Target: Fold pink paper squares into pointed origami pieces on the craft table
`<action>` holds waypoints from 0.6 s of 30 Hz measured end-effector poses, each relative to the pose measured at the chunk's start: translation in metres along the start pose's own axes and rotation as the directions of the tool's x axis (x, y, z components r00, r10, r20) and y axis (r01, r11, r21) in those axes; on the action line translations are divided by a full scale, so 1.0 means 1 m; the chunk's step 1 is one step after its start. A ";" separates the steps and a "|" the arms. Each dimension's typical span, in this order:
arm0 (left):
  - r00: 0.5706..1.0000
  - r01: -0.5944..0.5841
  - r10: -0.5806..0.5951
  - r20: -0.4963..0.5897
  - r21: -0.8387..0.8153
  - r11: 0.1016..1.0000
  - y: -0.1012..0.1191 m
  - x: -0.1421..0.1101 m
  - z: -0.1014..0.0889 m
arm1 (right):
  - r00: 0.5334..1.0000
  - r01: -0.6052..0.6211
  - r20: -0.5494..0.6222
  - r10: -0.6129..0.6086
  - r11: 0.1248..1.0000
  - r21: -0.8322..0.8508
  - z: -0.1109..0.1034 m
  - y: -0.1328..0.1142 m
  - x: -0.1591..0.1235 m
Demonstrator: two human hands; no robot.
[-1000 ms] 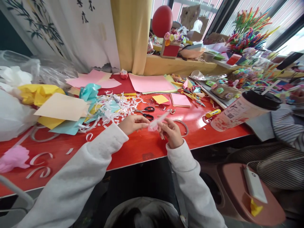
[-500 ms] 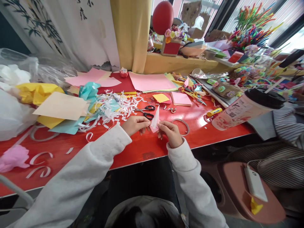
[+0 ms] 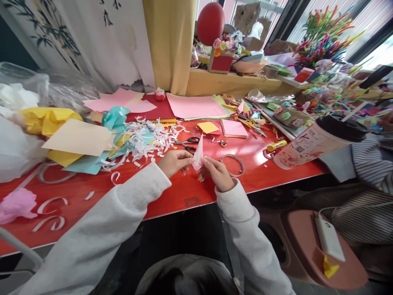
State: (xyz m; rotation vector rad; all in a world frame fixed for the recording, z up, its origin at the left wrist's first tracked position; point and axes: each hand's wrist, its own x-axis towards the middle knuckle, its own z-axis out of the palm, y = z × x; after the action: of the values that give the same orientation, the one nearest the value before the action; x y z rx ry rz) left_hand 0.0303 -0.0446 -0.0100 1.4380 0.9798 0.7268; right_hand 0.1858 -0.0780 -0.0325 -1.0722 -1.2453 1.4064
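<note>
Okay, head view: left hand point(image 3: 173, 163) and right hand point(image 3: 219, 173) both pinch the folded pink paper point(image 3: 198, 154) between them, point up over the red tabletop point(image 3: 172, 198), near the black scissors point(image 3: 185, 143). Lidded cup point(image 3: 319, 143) at right: I get a label point(image 3: 303, 141) with a square code, small print unreadable. Brushed characters point(image 3: 107, 18) on the white hanging point(image 3: 123, 53), upper ones cropped.

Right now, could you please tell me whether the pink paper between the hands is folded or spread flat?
Folded: the pink paper forms a narrow, pointed shape, held between the left hand and the right hand.
</note>
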 end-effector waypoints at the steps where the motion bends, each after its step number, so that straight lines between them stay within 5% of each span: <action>1: 1.000 -0.005 0.005 -0.021 -0.014 1.000 -0.001 0.001 0.000 | 1.000 -0.013 0.003 0.013 1.000 0.019 0.000 0.000 0.000; 5: 0.996 -0.079 0.081 -0.038 0.055 0.995 -0.004 0.001 0.000 | 0.999 -0.026 0.042 0.025 0.999 0.027 -0.002 0.002 0.001; 10: 0.990 -0.109 0.090 0.110 0.181 0.978 -0.004 0.000 0.000 | 0.999 -0.031 -0.024 0.033 0.995 0.099 -0.006 0.003 0.002; 15: 0.989 -0.141 0.126 0.079 0.219 0.966 -0.006 0.001 -0.002 | 0.997 -0.080 0.006 0.081 0.984 0.159 -0.006 0.002 0.001; 18: 0.957 -0.250 0.290 -0.010 0.481 0.841 -0.009 0.001 -0.001 | 0.988 -0.143 -0.021 0.151 0.969 0.202 -0.007 0.002 0.001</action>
State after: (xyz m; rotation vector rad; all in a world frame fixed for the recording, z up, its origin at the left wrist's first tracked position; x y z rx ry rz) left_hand 0.0281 -0.0438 -0.0187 2.0238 1.0790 0.7874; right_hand 0.1922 -0.0763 -0.0351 -1.0623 -0.9911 1.5815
